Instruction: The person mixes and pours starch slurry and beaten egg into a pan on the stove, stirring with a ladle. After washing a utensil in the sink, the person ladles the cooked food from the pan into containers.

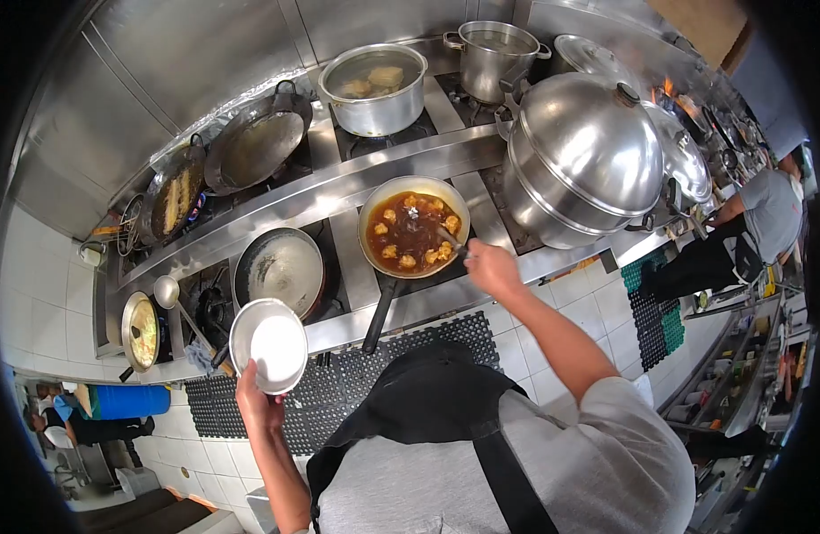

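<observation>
My left hand point(257, 400) grips a metal bowl point(240, 331) by its lower edge. The bowl is tilted, with something white point(279, 350) inside; liquid or powder, I cannot tell. My right hand point(492, 269) is closed round the handle of a spoon point(449, 238), whose end dips into a frying pan point(380, 316) on the front burner. Brown sauce point(410, 230) fills the pan, with several golden fried pieces around its edge and a small whitish patch near the middle. The bowl is held apart from this pan, to its lower left.
A second frying pan point(278, 267) stands left of the sauce pan. Behind are woks point(258, 151), a pot of liquid point(374, 111) and a stockpot point(494, 71). A large domed steamer point(583, 147) stands right. A ladle point(167, 292) lies left; a co-worker point(766, 218) is at far right.
</observation>
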The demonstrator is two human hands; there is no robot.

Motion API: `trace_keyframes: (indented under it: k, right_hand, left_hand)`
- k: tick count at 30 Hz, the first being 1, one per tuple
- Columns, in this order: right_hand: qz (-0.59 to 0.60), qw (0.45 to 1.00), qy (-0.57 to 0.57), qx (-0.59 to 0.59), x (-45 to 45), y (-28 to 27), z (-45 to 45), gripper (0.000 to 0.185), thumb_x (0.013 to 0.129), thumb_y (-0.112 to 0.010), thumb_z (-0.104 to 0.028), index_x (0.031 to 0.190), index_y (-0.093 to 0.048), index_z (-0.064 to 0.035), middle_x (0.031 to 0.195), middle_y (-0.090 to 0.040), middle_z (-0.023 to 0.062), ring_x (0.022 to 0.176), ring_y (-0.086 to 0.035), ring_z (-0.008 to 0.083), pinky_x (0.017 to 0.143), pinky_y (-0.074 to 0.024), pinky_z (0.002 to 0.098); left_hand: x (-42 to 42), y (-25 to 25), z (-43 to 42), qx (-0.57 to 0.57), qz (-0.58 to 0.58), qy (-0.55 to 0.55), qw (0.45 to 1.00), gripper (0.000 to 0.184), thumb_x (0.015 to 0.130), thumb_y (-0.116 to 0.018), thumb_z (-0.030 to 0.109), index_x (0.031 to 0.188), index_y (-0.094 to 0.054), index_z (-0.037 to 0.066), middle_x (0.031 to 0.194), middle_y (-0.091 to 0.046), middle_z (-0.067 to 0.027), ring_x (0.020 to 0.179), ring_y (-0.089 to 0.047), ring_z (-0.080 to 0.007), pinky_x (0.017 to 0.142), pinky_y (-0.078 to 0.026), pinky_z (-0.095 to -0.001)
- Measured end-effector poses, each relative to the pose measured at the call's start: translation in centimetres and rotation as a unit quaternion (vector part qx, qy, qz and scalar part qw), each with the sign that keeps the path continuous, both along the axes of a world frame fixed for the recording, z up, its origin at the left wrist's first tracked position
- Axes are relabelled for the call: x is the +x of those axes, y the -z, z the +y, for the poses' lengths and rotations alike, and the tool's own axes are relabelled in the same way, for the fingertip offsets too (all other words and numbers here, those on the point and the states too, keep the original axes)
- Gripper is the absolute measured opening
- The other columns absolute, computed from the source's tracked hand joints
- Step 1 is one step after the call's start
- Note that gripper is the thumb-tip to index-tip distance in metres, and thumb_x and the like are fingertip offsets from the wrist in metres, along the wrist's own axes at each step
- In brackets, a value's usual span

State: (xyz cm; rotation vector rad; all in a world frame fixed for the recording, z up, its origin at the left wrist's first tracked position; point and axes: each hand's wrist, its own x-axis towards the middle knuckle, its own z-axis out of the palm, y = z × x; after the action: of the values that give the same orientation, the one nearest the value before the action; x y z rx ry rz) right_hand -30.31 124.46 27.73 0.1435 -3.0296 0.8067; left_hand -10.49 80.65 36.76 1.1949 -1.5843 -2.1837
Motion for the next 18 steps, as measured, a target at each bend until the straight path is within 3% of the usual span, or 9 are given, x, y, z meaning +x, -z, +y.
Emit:
trace_keyframes:
  k: [4,8,12,16,18]
  right_hand:
    - [-0.042,0.996,-0.04,-0.062,1.2,0.1,-3.0,0.018,0.09,-0.068,-0.021,0.094,-0.059,-0.0054,0.083,-0.07,0.0211,0.083,-0.068,0.0456,0.073,-0.0528,0.0535]
    - [-0.061,0.998,-0.023,0.004,1.4,-1.7,0.9,0.019,0.09,-0.068,-0.021,0.094,-0.059,-0.0056,0.084,-0.07,0.021,0.084,-0.069,0.0448,0.074,-0.053,0.0536]
    - [0.011,1.0,-0.012,-0.025,0.6,0.2,-2.8,0.015,0.09,-0.067,-0.018,0.097,-0.06,-0.006,0.084,-0.071,0.0208,0.085,-0.07,0.0441,0.076,-0.0536,0.0559]
    - [-0.039,0.997,-0.072,-0.01,2.2,-0.8,-0.9,0.017,0.09,-0.066,-0.02,0.097,-0.059,-0.0062,0.084,-0.071,0.0221,0.085,-0.069,0.0449,0.076,-0.0532,0.0568]
    - [-0.031,0.998,-0.044,0.024,1.4,-0.8,0.2,0.017,0.09,-0.067,-0.019,0.098,-0.06,-0.0069,0.084,-0.07,0.0226,0.084,-0.069,0.0449,0.076,-0.0536,0.0563]
  left_hand:
    - [2.7,0.6,-0.3,0.012,0.013,-0.019,1.0,0.043,0.102,-0.057,0.038,0.121,-0.058,-0.001,0.089,-0.069,-0.0121,0.057,-0.062,-0.019,0.04,-0.038,-0.0284]
    - [4.2,0.8,-0.4,0.0,0.01,-0.024,1.0,0.041,0.103,-0.056,0.036,0.118,-0.058,-0.002,0.087,-0.067,-0.0122,0.057,-0.061,-0.0192,0.04,-0.039,-0.0288]
    - [4.0,0.7,0.1,0.017,-0.002,-0.054,0.998,0.039,0.104,-0.056,0.036,0.115,-0.058,-0.001,0.086,-0.067,-0.0119,0.056,-0.061,-0.0193,0.039,-0.039,-0.0286]
    - [4.7,2.2,-1.1,0.016,0.014,-0.02,1.0,0.044,0.102,-0.058,0.04,0.122,-0.057,0.0,0.09,-0.068,-0.0109,0.058,-0.062,-0.0191,0.04,-0.039,-0.0288]
    - [5.1,2.7,-1.2,0.017,0.017,-0.022,0.999,0.044,0.102,-0.058,0.039,0.123,-0.057,0.0,0.09,-0.068,-0.0113,0.058,-0.062,-0.0191,0.04,-0.039,-0.0289]
